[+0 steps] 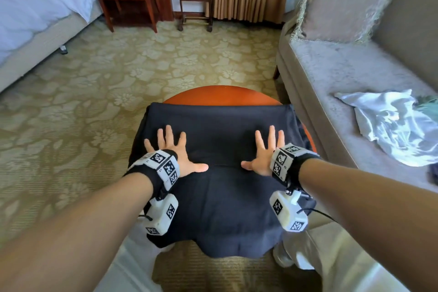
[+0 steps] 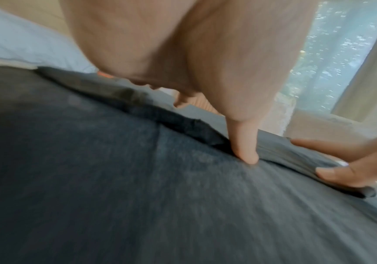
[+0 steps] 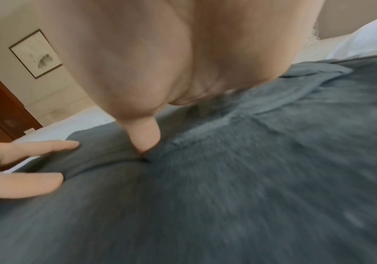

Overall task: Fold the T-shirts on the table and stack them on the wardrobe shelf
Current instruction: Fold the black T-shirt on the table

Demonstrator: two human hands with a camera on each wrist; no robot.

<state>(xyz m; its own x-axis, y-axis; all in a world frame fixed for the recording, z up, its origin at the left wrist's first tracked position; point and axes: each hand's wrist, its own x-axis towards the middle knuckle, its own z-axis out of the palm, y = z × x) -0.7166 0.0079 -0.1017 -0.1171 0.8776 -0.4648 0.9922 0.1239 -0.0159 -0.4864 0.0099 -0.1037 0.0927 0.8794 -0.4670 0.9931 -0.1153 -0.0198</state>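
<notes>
A dark navy T-shirt lies spread over a round orange table, and its near part hangs over the front edge. My left hand presses flat on the shirt's left half with fingers spread. My right hand presses flat on the right half the same way, and the thumbs point toward each other. In the left wrist view my left hand pushes its thumb into a fold line of the T-shirt. In the right wrist view my right hand does the same on the T-shirt.
A grey sofa stands close on the right, with a crumpled white garment and a greenish one on its seat. A bed is at the left, a wooden nightstand behind it. Patterned carpet lies beyond the table.
</notes>
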